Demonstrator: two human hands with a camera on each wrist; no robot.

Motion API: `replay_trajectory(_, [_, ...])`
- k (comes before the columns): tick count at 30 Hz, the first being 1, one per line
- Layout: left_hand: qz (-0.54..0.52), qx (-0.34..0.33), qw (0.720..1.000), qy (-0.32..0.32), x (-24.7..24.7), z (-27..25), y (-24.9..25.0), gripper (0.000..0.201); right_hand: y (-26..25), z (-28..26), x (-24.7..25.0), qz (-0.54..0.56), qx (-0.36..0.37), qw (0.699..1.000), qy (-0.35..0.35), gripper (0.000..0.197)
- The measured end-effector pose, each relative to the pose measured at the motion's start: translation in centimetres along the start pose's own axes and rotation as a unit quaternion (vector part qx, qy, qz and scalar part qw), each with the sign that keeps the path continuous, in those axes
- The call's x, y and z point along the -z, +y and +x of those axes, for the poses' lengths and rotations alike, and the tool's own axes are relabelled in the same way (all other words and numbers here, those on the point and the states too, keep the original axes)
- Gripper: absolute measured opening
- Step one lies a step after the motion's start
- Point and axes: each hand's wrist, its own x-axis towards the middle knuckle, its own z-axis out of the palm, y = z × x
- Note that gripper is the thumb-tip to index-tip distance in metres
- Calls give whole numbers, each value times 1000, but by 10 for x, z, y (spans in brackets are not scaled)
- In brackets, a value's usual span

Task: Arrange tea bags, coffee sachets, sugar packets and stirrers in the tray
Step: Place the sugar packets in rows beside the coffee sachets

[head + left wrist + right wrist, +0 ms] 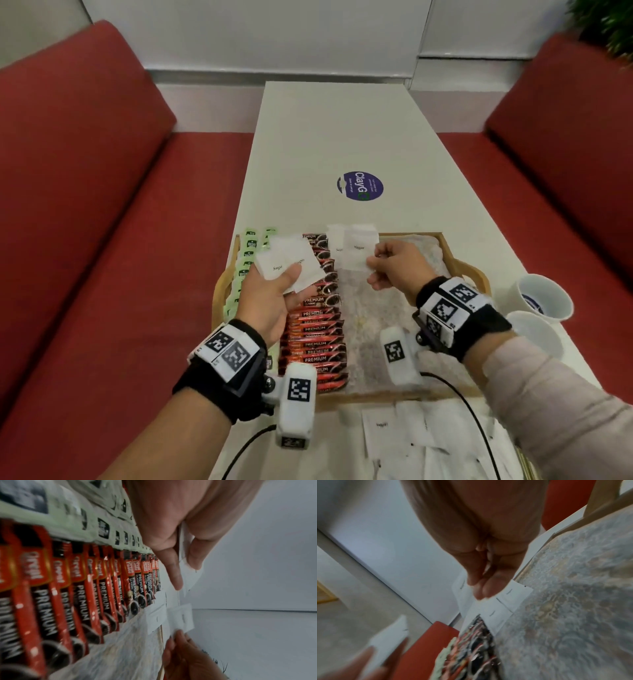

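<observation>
A wooden tray (474, 270) with a mottled grey floor sits on the white table. Green tea bags (249, 255) line its left side and red coffee sachets (317, 329) form the row beside them. My left hand (274, 294) hovers over those rows and holds a fan of white sugar packets (287, 263). My right hand (394, 270) pinches a white sugar packet (358, 248) at the tray's far end, beside other sugar packets (335, 240) standing there. In the right wrist view the fingertips (481, 589) press on the packets (494, 609). No stirrers show.
More loose sugar packets (404, 435) lie on the table in front of the tray. Two white paper cups (544, 296) stand to the tray's right. A round purple sticker (359, 185) is further back. Red sofas flank the table.
</observation>
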Motion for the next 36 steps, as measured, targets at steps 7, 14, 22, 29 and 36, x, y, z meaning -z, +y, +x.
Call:
replay_trajectory(7, [-9,-13,1000,19,-1,19,1,34,16,52,-16,-186,-12,981,48,29])
replay_trajectory(14, [-12,-3,1000,21,-4,29,-1,34,23,63,-27,-197,-20,979,45,27])
replay_trajectory(22, [-13,7,1000,11,-8,32,-5,35,23,65,-29,-278,7,960,28,18])
replay_trajectory(29, [-22,19,999,14,-10,36,-7,40,20,62,-29,-300,53,952,20,17])
replay_trajectory(36, [9,17,1000,14,-16,44,-9,41,-12,32,-28,-128,149,974,-111,16])
